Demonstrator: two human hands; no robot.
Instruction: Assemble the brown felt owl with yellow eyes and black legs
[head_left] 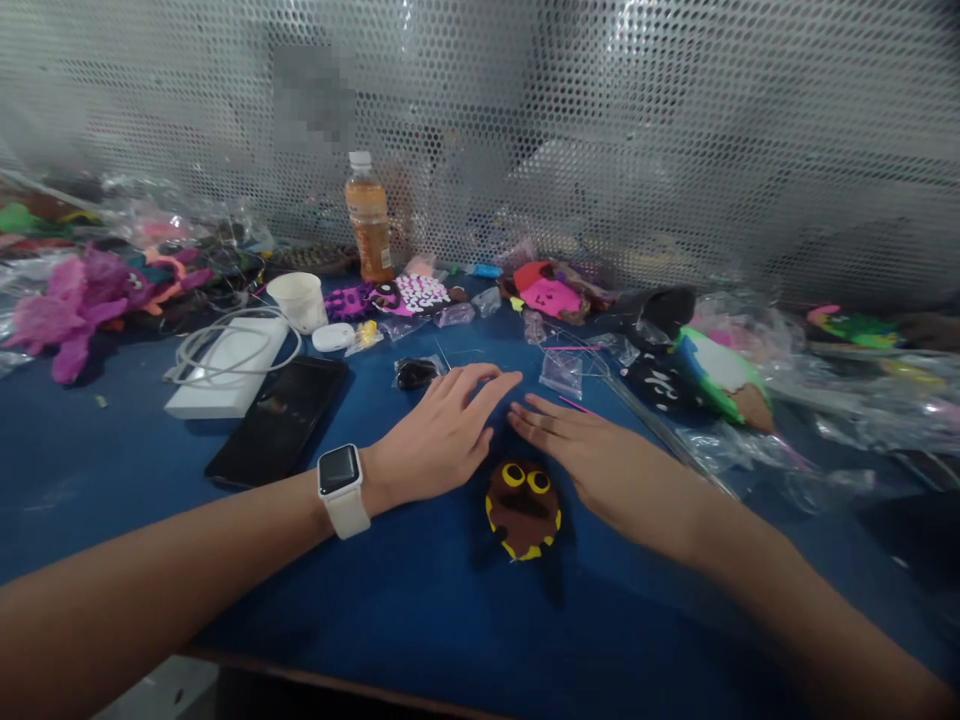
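A brown clay figure [526, 515] with yellow-ringed eyes and a yellow edge lies on the blue table [420, 610], between my forearms and just below my fingers. My left hand [446, 430], with a white watch on its wrist, hovers at the figure's upper left, fingers stretched forward and apart. On the other side my right hand [581, 445] reaches in with its fingers extended. The fingertips of both hands come close together above the figure, and I see nothing held in either. Beyond my left hand lies a small bag of black clay [417, 373].
A black phone [281, 420], a white box [232, 370] with a cable, and a paper cup [298, 302] stand left. Behind are a drink bottle [370, 220] and a perforated metal panel [480, 120]. Clay figures and plastic bags crowd the back; a green-edged clay piece [724, 375] lies right.
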